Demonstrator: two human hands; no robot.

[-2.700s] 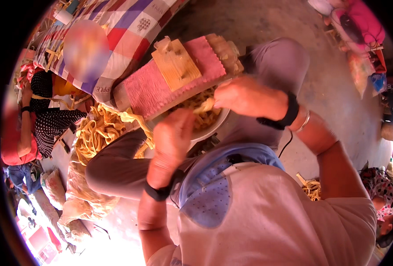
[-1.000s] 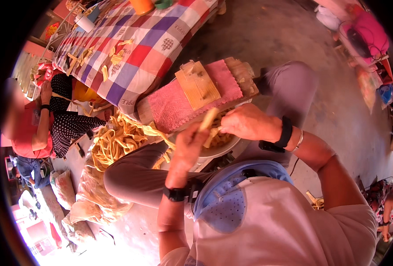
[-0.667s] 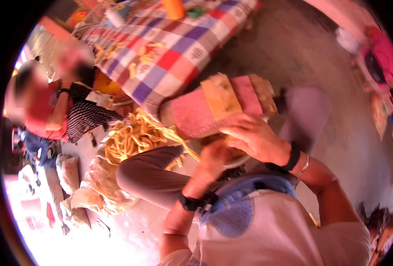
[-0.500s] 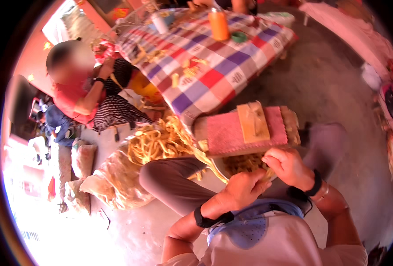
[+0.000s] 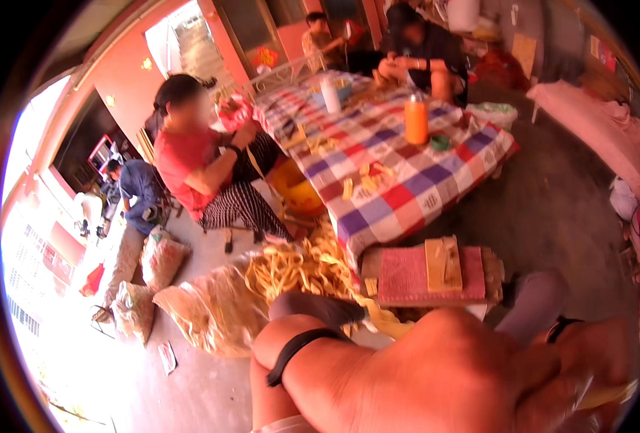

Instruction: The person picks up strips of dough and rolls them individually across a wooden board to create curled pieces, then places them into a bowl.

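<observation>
Left hand (image 5: pixel 449 353) raised close to the camera, back and knuckles uppermost; fingers hidden, so opening and grip cannot be told. Right hand (image 5: pixel 586 353) just beyond it at lower right, blurred, grip likewise unclear. A pale strip (image 5: pixel 608 395) shows by the fingers (which hand has it, I cannot tell). The left hand and forearm block the near ground. Past them: a board (image 5: pixel 494 278) bearing pink cloth (image 5: pixel 403 274) and a wooden block (image 5: pixel 444 265). To its left, heaped yellow strips (image 5: pixel 291 267) beside a plastic sack (image 5: pixel 212 310). Farther out, a checked-cloth table (image 5: pixel 385 213) with an orange bottle (image 5: pixel 416 123); a co-worker in red (image 5: pixel 186 159) sits left of it.
</observation>
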